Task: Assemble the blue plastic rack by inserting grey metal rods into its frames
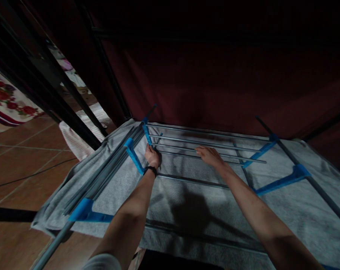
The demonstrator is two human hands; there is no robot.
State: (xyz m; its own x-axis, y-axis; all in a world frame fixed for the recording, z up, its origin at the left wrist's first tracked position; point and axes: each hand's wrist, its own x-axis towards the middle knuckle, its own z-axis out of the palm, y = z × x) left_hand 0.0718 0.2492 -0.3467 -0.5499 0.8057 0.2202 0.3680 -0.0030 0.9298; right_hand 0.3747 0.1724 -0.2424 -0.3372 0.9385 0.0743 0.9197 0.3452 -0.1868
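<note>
A rack frame of grey metal tubes and blue plastic brackets lies on a grey cloth. My left hand [152,155], with a black band at the wrist, is closed around the lower part of the far-left blue bracket [146,132], by the left end of a thin metal rod [240,157]. My right hand [211,154] is closed on that rod near its middle. Its right end sticks out past the right blue bracket [257,153]. Other rods [203,141] run parallel behind it. Fingertips of my left hand are partly hidden.
A bundle of loose grey rods [102,168] lies on the grey cloth [170,202] at left. Nearer blue brackets [84,210] join thicker tubes. Behind hangs a dark red curtain [192,86]. Black posts [74,93] and a tiled floor [26,168] with a cable are at left.
</note>
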